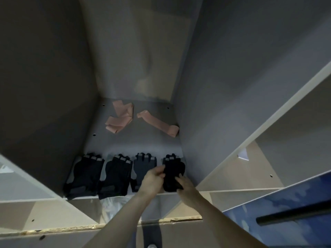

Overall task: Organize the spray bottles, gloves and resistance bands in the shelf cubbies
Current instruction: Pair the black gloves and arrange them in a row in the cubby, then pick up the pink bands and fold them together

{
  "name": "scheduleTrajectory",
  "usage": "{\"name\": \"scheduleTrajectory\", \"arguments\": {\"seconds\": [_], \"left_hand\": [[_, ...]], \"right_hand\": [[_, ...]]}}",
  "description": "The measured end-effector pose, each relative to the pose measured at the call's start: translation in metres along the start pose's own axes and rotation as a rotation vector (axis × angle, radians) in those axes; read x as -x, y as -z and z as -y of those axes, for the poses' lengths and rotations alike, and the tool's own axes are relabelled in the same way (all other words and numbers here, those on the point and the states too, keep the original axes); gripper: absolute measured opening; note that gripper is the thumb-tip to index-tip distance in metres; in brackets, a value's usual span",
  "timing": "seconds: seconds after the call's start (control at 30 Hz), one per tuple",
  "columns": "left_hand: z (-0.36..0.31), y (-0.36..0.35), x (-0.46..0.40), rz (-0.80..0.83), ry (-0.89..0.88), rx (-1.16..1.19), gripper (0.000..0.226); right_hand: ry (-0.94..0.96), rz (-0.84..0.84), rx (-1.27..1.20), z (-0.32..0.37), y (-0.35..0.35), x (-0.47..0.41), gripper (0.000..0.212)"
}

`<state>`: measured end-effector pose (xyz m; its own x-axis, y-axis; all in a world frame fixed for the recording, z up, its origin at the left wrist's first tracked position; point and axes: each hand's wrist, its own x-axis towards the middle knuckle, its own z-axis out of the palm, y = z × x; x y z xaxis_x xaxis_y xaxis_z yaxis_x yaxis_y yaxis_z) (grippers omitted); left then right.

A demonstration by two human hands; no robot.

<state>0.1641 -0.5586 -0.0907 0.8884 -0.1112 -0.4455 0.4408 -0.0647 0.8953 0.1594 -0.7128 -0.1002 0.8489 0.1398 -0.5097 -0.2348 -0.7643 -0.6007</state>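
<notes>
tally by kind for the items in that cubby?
Black gloves: 4, in a row along the front edge; both hands are on the rightmost one
Pink resistance bands: 2, at the back
Spray bottles: 0 visible
Total: 6

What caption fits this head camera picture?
Both hands, left and right, set the fourth glove in a row, with pink bands behind, in the cubby.
</notes>
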Motion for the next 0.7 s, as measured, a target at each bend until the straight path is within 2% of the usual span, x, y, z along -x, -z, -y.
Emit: {"name": "scheduleTrajectory", "arguments": {"seconds": [0.07,0.13,0.17,0.23,0.3,0.37,0.5,0.57,0.63,0.7], "left_hand": [[0.001,0.012,0.007,-0.142,-0.254,-0.329,0.049],[0.014,0.031,0.010,-0.362,-0.517,-0.905,0.042],[0.019,0.039,0.013,-0.357,-0.494,-1.122,0.046],[0.032,0.053,0.017,-0.115,-0.264,-1.398,0.064],[0.046,0.058,0.018,0.081,-0.081,-1.405,0.087],[0.049,0.058,0.019,0.086,-0.115,-1.430,0.099],[0.048,0.062,0.019,0.039,-0.135,-1.475,0.073],[0.045,0.065,0.021,-0.012,-0.184,-1.445,0.071],[0.038,0.063,0.030,-0.157,-0.320,-1.296,0.072],[0.025,0.064,0.037,-0.260,-0.432,-1.015,0.068]], "right_hand": [[0.050,0.020,0.137,-0.006,-0.001,0.001,0.055],[0.089,0.035,0.174,-0.006,-0.002,0.004,0.055],[0.111,0.031,0.187,-0.007,-0.003,0.005,0.057],[0.160,0.014,0.264,-0.009,-0.007,0.006,0.061],[0.194,0.044,0.385,-0.009,-0.012,0.006,0.062],[0.185,0.080,0.461,-0.009,-0.016,0.004,0.062],[0.137,0.064,0.446,-0.003,-0.013,0.002,0.061],[0.132,-0.062,0.468,0.010,-0.009,0.000,0.057],[0.170,-0.239,0.434,0.029,-0.003,-0.008,0.057],[0.193,-0.288,0.283,0.053,0.006,-0.027,0.052]]}}
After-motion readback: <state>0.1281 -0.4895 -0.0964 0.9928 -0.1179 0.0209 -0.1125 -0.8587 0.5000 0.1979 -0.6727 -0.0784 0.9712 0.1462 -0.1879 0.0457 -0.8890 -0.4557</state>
